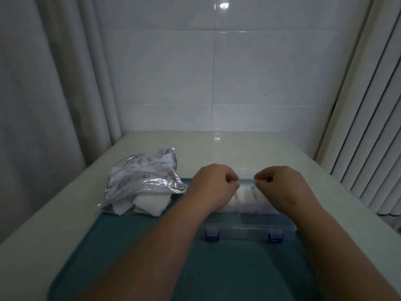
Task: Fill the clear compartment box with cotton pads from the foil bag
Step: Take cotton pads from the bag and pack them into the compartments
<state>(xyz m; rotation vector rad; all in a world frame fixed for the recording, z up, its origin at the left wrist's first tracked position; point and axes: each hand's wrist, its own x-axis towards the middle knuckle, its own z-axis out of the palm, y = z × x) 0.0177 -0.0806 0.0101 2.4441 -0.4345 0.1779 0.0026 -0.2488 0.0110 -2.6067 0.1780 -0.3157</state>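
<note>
The clear compartment box (243,227) lies on a teal tray (130,246), two blue latches on its near edge. White cotton pads (245,196) fill its compartments between my hands. My left hand (213,185) and my right hand (280,185) both reach over the box with curled fingers, each pinching the clear lid's far edge (246,181). The crumpled foil bag (147,177) sits left of the box, and several white pads (149,203) spill from its open end.
The tray sits on a pale countertop (217,148) against a white tiled wall. A curtain (54,83) hangs at the left and a ribbed white panel (368,127) stands at the right.
</note>
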